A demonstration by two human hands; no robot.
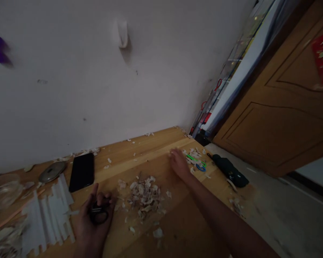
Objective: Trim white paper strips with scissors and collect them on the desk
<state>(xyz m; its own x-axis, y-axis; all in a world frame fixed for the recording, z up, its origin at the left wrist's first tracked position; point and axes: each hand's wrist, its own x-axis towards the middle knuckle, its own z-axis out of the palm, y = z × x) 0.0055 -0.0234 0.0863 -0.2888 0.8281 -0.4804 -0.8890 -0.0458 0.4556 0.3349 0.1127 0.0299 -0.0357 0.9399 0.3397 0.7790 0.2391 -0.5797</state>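
My left hand (93,220) rests on the wooden table (177,222) at the lower left, its fingers curled round black-handled scissors (99,213). A pile of small pale scraps (145,195) lies just right of it. My right hand (179,163) reaches far across the table, fingers stretched flat on the wood, beside a scatter of scraps and a small green and blue tool (197,163). It holds nothing.
A black phone (82,171) lies near the white wall, with a metal lid (52,171) to its left. White strips (47,215) lie at the lower left. A folded black umbrella (228,170) sits at the table's right edge. A wooden door (285,107) stands at right.
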